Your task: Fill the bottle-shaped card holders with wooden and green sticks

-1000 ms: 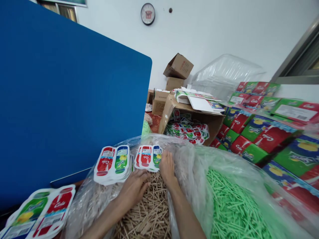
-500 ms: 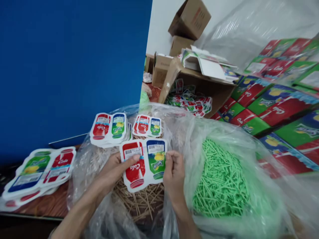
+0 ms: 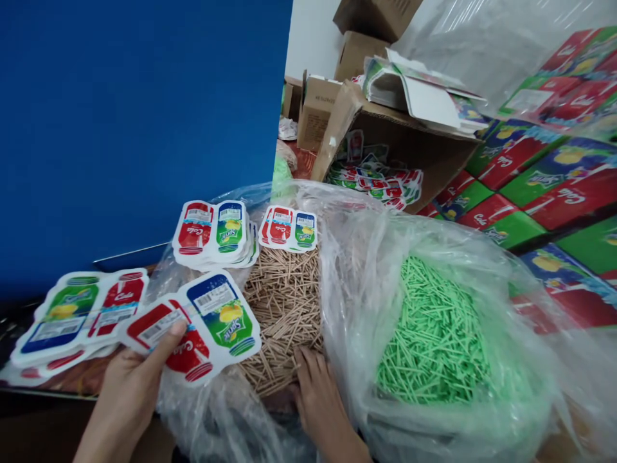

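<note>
My left hand (image 3: 132, 379) is closed on a folded jar-shaped card (image 3: 219, 315) printed "Cola" on red and "Sprite" on green and blue. Its thumb presses on the Cola half, and the card is tilted. My right hand (image 3: 321, 399) reaches down to the near edge of a heap of thin brown paper sticks (image 3: 284, 308) in a clear plastic bag; its bent fingers are apart and touch the sticks. Beyond the heap lie a stack of similar cards (image 3: 212, 238) and a smaller pair of cards (image 3: 289, 228). Another card stack (image 3: 80, 315) rests at the left.
A second plastic bag holds bright green sticks (image 3: 434, 341) on the right. Behind it, an open carton (image 3: 337, 128) holds many loose cards. Printed Cola and Sprite boxes (image 3: 544, 186) are piled at the right. A blue panel (image 3: 144, 116) stands at the left.
My left hand has carried the card left and tilted it. My right hand has let go of the card and moved down to the brown sticks. The view has shifted slightly.
</note>
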A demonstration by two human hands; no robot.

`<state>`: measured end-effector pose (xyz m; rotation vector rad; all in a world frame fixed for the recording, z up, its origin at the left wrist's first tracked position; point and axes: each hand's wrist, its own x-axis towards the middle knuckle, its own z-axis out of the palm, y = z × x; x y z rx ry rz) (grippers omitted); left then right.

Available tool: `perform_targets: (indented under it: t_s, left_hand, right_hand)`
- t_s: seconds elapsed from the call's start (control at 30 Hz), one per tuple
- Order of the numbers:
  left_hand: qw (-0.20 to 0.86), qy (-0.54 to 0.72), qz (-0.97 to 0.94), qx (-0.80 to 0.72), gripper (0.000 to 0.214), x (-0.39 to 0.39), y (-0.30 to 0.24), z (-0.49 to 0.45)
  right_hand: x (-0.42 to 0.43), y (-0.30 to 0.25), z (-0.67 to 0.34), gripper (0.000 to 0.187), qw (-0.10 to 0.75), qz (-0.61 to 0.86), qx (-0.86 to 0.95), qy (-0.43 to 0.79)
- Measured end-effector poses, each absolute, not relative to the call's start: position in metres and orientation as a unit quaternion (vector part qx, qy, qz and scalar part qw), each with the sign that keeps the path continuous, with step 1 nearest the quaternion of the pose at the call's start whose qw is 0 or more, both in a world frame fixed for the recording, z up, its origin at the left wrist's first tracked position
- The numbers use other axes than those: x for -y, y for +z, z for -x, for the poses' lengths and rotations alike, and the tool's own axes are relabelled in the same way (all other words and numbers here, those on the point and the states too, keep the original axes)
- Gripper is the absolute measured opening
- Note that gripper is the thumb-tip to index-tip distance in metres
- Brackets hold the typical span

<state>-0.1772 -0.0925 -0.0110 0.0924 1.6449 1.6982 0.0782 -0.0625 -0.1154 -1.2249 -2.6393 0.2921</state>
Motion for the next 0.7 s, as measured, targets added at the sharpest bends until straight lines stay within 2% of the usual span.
perform_targets:
  t_s: [0.1, 0.23, 0.5, 0.7]
  left_hand:
    - [0.371, 0.675, -0.016, -0.638, 0.048, 0.097, -0.010, 0.171]
    - [0.391, 0.660, 0.015, -0.642, 0.051, 0.100, -0.009, 0.167]
    - [0.401, 0.662, -0.006, -0.634, 0.049, 0.106, -0.013, 0.166]
    - [0.383, 0.669, 0.004, -0.637, 0.050, 0.107, -0.013, 0.165]
  right_hand:
    - [0.063, -0.124, -0.076, 0.052, 0.082, 0.414, 0.906, 0.039]
    - [0.062, -0.126, -0.074, 0.046, 0.100, 0.391, 0.915, -0.013]
    - [0.067, -0.147, -0.068, 0.046, 0.095, 0.407, 0.907, -0.043]
    - [0.072, -0.159, -0.079, 0.050, 0.137, 0.379, 0.915, -0.016]
